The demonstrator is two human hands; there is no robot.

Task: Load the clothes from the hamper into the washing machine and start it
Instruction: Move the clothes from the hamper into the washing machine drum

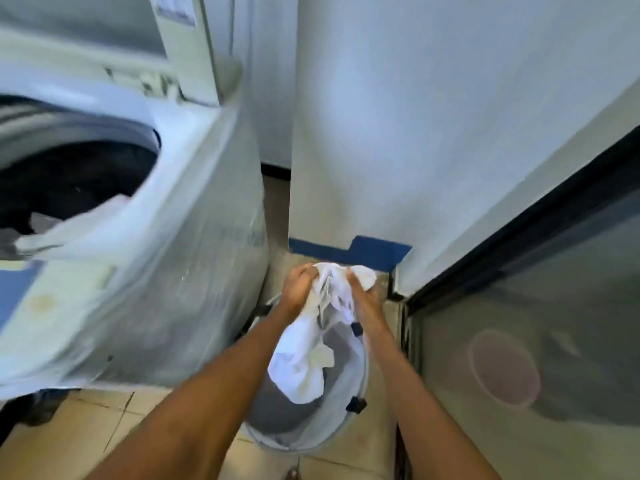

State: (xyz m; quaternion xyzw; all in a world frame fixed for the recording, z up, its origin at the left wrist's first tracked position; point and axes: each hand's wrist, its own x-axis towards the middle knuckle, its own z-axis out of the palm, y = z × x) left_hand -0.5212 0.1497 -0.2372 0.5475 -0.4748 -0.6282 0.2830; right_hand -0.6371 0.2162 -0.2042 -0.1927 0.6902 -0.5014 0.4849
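A white garment (304, 355) hangs bunched above the round grey mesh hamper (360, 386) on the floor. My left hand (298, 285) grips its top left and my right hand (363, 296) grips its top right, both over the hamper's far rim. The top-loading washing machine (138, 271) stands to the left with its lid up. In its dark drum (69, 188) lie some grey and white clothes, and one white piece drapes over the front rim. The view is blurred.
A white wall column with blue tape (349, 251) at its base stands just behind the hamper. A dark-framed glass door (536, 323) closes off the right side. The floor (86, 431) is beige tile.
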